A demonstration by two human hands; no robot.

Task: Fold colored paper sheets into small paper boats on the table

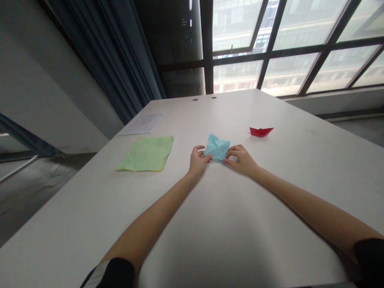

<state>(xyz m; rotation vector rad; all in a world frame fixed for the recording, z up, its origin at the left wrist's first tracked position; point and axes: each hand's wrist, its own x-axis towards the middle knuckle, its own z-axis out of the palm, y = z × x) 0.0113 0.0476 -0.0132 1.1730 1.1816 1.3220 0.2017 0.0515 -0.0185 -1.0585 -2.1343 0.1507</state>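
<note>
A light blue sheet of folded paper [217, 147] is held between my two hands just above the white table. My left hand [199, 162] grips its left edge, thumb in front and fingers curled behind. On the other side, my right hand [241, 159] pinches the paper's right edge between thumb and fingers. Crossing creases and overlapping flaps show on the side facing me. Its far side is hidden from view. Beyond my right hand, a small red paper boat [261, 132] rests on the tabletop.
To the left lies a stack of coloured paper [147, 154], green on top with yellow and blue edges below. A printed white sheet [141, 124] is behind it. The white table [186, 240] reaches toward a window [240, 74] and a dark blue curtain [117, 52].
</note>
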